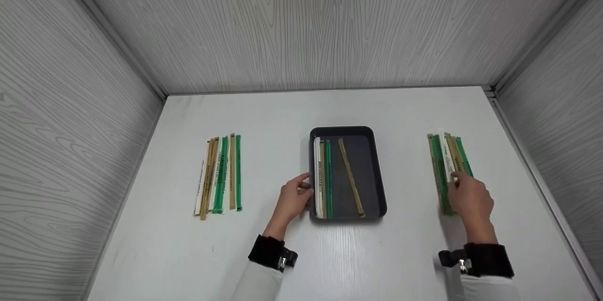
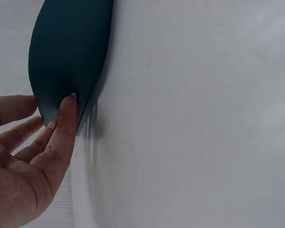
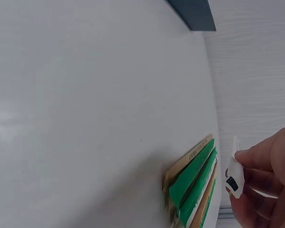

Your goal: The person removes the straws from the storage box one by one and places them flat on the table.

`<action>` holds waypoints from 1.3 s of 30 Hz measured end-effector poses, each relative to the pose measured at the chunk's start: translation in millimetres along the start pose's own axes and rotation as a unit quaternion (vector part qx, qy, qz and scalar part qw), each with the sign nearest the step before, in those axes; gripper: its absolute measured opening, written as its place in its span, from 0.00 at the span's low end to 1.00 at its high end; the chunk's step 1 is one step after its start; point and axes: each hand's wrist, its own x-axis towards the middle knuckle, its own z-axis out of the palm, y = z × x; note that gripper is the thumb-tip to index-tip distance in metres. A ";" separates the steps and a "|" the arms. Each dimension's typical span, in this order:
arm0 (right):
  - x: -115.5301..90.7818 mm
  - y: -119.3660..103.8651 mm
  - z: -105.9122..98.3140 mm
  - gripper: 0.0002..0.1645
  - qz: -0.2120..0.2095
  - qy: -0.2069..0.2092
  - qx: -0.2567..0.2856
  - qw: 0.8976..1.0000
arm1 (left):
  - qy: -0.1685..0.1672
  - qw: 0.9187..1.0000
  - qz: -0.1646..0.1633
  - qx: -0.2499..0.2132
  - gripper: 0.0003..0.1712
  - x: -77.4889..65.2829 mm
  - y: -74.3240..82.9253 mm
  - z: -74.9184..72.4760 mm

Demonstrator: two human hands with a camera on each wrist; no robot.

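In the head view my right hand [image 1: 471, 197] is over the right-hand group of slim paper-wrapped sticks [image 1: 435, 169]. It pinches a white wrapped stick [image 3: 235, 175] between thumb and fingers; in the right wrist view its end with a black printed mark stands above the other sticks. My left hand [image 1: 293, 199] holds the left wall of a dark rectangular tray [image 1: 379, 174], with fingers at its rim and outer side [image 2: 69, 52]. Inside, white, brown and green sticks [image 1: 329, 178] lie side by side along the left, and one brown stick [image 1: 351, 178] slants to their right.
Another group of white, brown and green wrapped sticks [image 1: 219, 174] lies on the white table [image 1: 273, 112] at the left. Wood-grain panels [image 1: 301, 28] enclose the table at the back and both sides.
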 end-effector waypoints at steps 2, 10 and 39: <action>1.1 7.6 -2.1 0.21 0.005 0.002 -0.001 1.000 | 0.000 1.000 0.000 0.001 0.27 -0.2 0.0 -0.1; 6.6 22.1 -5.0 0.21 0.026 0.008 -0.007 1.000 | 0.001 1.000 0.000 0.006 0.28 -0.1 -0.5 0.2; -28.1 -105.3 55.8 0.12 -0.194 0.044 -0.023 0.980 | -0.004 1.000 -0.008 -0.008 0.28 -0.6 -0.9 0.3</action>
